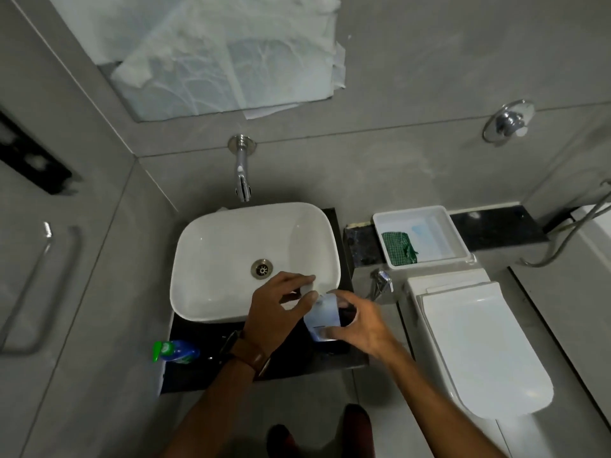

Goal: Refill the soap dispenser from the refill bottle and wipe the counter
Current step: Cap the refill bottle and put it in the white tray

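- Right hand (358,320) wraps its fingers around the pale soap dispenser (322,317), standing on the dark counter (297,361) at the sink's (211,259) near right corner.
- Left hand (277,307) pinches a small white part (306,289) at the dispenser's top (pump or cap, cannot tell).
- Refill bottle (175,351), green-capped, lies on the counter, near left.
- Green cloth (398,247) sits in the white tray (459,241), far right.

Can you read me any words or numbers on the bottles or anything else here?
No text here can be read.
The white bottle held by both hands: label marks too blurred.
The blue bottle with a green cap on the counter: label too small and blurred.
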Motion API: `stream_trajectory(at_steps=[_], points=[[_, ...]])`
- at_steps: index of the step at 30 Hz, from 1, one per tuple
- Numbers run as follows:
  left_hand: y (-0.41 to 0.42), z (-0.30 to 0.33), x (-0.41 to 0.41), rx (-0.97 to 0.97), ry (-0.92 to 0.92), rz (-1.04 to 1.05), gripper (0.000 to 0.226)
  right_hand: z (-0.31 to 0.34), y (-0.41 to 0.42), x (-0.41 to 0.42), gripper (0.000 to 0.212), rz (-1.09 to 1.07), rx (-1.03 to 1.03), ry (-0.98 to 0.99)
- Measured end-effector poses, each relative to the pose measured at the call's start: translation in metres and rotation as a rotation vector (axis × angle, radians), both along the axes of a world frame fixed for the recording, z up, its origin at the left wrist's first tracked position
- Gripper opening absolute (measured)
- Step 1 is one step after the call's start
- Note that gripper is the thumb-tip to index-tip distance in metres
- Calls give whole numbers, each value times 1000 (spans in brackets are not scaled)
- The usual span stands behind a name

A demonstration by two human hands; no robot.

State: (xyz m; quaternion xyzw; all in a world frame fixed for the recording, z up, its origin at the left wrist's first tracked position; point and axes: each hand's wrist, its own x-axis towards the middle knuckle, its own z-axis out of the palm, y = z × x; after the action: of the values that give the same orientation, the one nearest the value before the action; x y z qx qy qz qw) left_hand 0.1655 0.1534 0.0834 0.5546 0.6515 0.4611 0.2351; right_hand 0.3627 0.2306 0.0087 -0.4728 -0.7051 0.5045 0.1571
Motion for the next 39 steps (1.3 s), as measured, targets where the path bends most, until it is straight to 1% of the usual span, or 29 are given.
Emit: stream_trajectory(at_steps=[3,5,7,9,13,16,20,24,26,28,30,32,34,36,37,39], points=[[8,30,-7,56,130,-70,34,36,8,-8,93,0,76,40],[14,50,-12,118,212,-82,36,60,14,-14,88,-7,147,77],[18,70,-17,161,242,-72,35,83,18,-19,84,-11,212,103],[21,89,-22,190,227,-77,35,101,23,-23,81,-15,244,121],[21,129,-29,221,188,-92,42,133,30,-31,83,-15,290,181],[23,154,-33,275,207,-119,39,152,32,-37,80,-2,314,209],[21,173,-39,321,204,-131,35,172,31,-42,78,18,333,231],[19,185,-48,259,257,-163,37,185,27,-46,74,42,349,233],[18,188,-51,211,259,-188,31,188,25,-48,72,41,345,239],[16,190,-51,195,235,-215,27,190,23,-50,77,39,325,251],[13,192,-52,195,183,-255,28,193,21,-52,81,39,308,268],[12,192,-53,201,110,-283,30,196,19,-54,78,42,304,292],[12,191,-53,212,80,-233,36,201,18,-55,74,36,304,311],[12,190,-54,251,84,-122,49,205,17,-57,72,38,312,319],[12,190,-55,285,80,-82,49,207,16,-58,71,43,318,320],[12,189,-57,339,67,-56,41,210,15,-59,72,40,319,316]])
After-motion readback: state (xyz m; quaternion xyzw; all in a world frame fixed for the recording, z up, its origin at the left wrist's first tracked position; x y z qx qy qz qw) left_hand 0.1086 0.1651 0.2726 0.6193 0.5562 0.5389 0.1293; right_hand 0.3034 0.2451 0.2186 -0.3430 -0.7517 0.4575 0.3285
